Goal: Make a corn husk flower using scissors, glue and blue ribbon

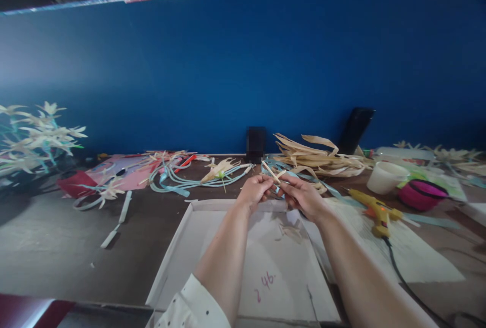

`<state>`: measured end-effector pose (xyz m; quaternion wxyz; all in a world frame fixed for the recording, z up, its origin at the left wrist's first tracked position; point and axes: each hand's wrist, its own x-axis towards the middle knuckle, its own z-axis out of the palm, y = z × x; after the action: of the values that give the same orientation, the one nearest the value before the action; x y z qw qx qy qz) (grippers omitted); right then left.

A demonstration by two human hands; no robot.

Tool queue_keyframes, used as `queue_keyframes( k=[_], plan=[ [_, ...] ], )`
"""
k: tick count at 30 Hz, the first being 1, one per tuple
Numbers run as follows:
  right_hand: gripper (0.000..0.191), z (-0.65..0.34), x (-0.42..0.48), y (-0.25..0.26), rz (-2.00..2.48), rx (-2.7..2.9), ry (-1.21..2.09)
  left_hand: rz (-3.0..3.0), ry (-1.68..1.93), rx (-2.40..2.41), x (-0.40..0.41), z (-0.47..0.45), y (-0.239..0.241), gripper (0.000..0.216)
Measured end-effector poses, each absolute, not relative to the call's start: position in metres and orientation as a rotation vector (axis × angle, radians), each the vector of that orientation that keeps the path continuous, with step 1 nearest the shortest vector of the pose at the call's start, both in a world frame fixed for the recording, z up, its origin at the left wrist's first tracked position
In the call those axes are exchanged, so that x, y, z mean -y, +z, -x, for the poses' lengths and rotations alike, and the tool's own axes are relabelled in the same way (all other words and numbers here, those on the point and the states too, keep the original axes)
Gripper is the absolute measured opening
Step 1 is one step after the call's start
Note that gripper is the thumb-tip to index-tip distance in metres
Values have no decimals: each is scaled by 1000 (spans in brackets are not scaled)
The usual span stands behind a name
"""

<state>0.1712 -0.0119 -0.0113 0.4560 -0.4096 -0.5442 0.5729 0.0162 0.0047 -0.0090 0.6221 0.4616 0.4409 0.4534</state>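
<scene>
My left hand (257,192) and my right hand (304,197) meet above the far edge of a shallow white cardboard box lid (220,247). Both are closed, fingertips pinching some narrow cream-coloured husk strips (270,172) that poke up between them. How the strips are joined is too small to make out. Just beyond my right hand lies a heap of dry tan corn husks (319,156). Left of my hands, a pale husk flower (220,170) rests beside light-blue wrapped stems (178,183). Handwritten numbers and a small husk scrap show on the lid.
A yellow glue gun (375,211) lies on paper at right, its black cord trailing forward. Behind it stand a white cup (386,177) and a magenta container (422,194). Finished-looking husk flowers (45,133) rise at left. A blue partition (228,65) backs the table.
</scene>
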Motion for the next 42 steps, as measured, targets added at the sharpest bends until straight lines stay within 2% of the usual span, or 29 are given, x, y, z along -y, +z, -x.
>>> queue_keyframes(
  k=[5, 11, 13, 16, 20, 27, 33, 42],
  plan=[
    [47, -172, 8, -15, 1036, 1255, 1341, -1177, 1083, -1092, -9, -16, -12, 25],
    [38, -171, -3, -25, 1072, 1055, 1297, -1553, 1341, -1493, -7, -16, -14, 19],
    [39, -169, -7, -26, 1077, 960, 1234, -1745, 1476, -1617, -4, -18, -19, 18],
    [41, -164, -12, -19, 1140, 894, 1080, -1918, 1484, -1720, -2, -22, -29, 18],
    [41, -155, -24, 1, 1349, 1082, 867, -1908, 1446, -1774, -3, -23, -36, 17],
    [34, -145, -74, 16, 1773, 1820, 358, -1910, 1429, -1821, -6, -21, -39, 15],
    [31, -145, -101, 5, 1813, 1943, 302, -1986, 1455, -1814, -7, -21, -42, 19],
    [36, -155, -122, -2, 1866, 1957, 252, -1975, 1448, -1831, -9, -22, -43, 16]
  ],
)
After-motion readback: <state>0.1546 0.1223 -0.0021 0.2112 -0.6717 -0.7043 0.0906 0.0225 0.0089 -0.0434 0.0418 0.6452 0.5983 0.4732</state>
